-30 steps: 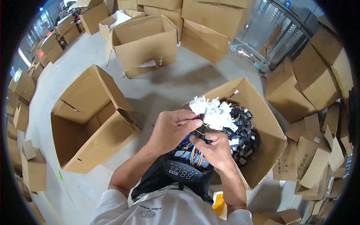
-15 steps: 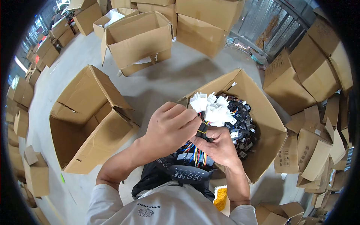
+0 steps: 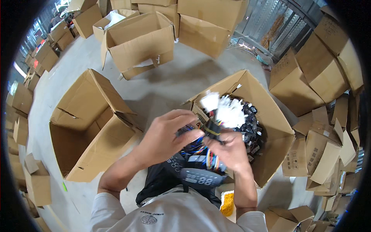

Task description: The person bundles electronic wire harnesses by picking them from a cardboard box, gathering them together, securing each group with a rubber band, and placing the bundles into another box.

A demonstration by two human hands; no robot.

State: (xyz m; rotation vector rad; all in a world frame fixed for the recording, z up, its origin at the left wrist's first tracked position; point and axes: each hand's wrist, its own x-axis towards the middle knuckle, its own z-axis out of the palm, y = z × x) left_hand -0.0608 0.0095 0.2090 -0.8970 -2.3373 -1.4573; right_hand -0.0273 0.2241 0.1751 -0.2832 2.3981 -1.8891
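Observation:
My right hand (image 3: pixel 230 149) is closed around a wire harness bundle (image 3: pixel 212 128) with a dark wrapping and a yellow band. White plug connectors (image 3: pixel 228 112), blurred by motion, fan out from the top of the bundle. Below, coloured wires run down to dark curved digital display panels (image 3: pixel 203 178) hanging over my lap. My left hand (image 3: pixel 166 133) is just left of the bundle, thumb and fingers apart, holding nothing I can see. Just beyond my right hand, an open carton (image 3: pixel 272 133) holds a heap of dark display modules and wires (image 3: pixel 253 125), partly hidden by the connectors.
An open, tilted carton (image 3: pixel 92 150) stands on the floor to my left. Another open carton (image 3: pixel 141 48) is ahead, before stacked boxes (image 3: pixel 205 34). More cartons (image 3: pixel 320 69) pile up on the right. A yellow-and-white packet (image 3: pixel 227 203) lies beside my right forearm.
My left hand has opened and drawn slightly away from the bundle, where its fingers were pinched at the wrapping. The bundle has shifted slightly right in my right hand.

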